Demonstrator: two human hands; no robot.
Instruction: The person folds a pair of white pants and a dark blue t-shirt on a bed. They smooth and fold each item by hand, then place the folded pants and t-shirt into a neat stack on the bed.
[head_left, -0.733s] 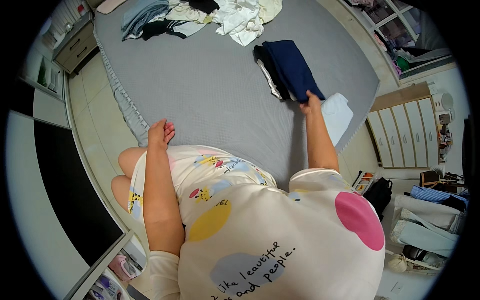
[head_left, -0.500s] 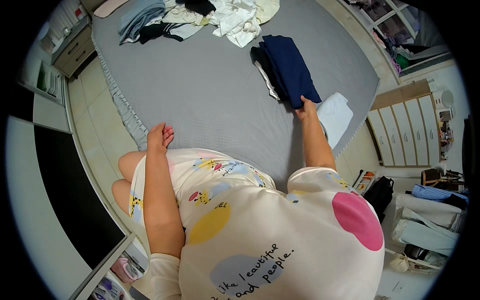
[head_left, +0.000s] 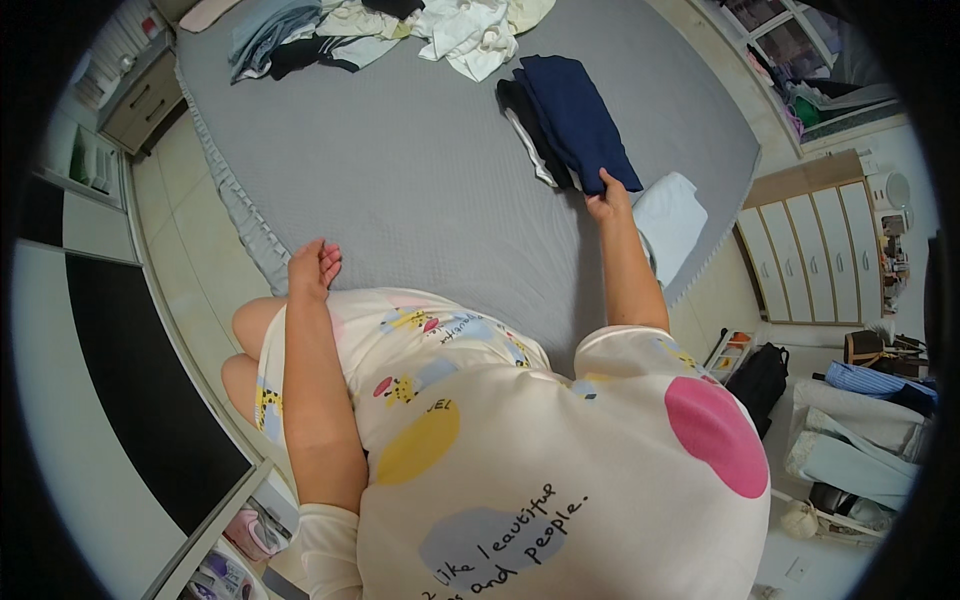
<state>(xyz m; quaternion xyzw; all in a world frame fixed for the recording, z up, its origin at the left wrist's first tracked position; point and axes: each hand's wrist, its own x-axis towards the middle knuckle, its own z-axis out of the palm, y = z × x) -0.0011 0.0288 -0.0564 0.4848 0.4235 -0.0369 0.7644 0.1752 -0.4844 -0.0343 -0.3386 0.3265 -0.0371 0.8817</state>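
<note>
My right hand (head_left: 610,200) grips the near end of a folded navy garment (head_left: 580,115), thumb on top and the other fingers hidden beneath. The navy cloth lies on the bed partly over a folded black garment (head_left: 532,125), with a white edge (head_left: 528,148) showing along the left side. To the right of my right wrist is a folded pale blue-white garment (head_left: 672,222). Over the bed's near left edge, my left hand (head_left: 316,267) is empty, its fingers loosely bent and slightly apart.
A grey quilted bedspread (head_left: 400,170) covers the bed. Loose clothes lie at its far side: blue denim (head_left: 272,35), black-and-white pieces (head_left: 318,54) and a white garment (head_left: 468,40). A drawer chest (head_left: 805,255) stands right, a black backpack (head_left: 757,388) nearer me.
The whole picture has shifted slightly, with the bed and clothes a little higher in view. My right hand keeps its hold on the navy garment; my left hand stays by the bed edge.
</note>
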